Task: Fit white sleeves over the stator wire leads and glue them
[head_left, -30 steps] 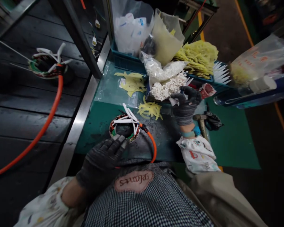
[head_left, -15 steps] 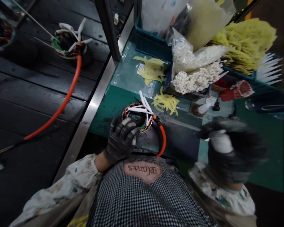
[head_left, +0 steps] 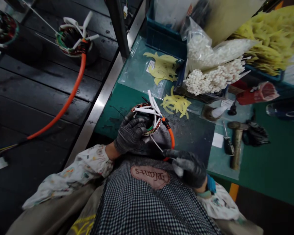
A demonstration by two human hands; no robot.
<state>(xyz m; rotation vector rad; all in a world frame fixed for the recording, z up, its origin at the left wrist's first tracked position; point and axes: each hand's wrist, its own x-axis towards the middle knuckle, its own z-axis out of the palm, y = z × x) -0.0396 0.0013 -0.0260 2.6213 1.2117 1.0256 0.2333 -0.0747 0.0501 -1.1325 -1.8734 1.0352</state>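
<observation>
My left hand (head_left: pixel 130 135) has its fingers curled tight on the wire coil (head_left: pixel 147 118) sitting on the green surface (head_left: pixel 117 107). Right hand (head_left: pixel 189 167) pinches a thin white tie (head_left: pixel 155 143) near my apron.

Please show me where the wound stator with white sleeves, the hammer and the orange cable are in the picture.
Wound stator (head_left: pixel 149 130): head view, on the coil ring's right rim.
Hammer (head_left: pixel 236 143): head view, on the wooden handle, just under the head.
Orange cable (head_left: pixel 171 138): head view, on the curved part beside the stator.
</observation>
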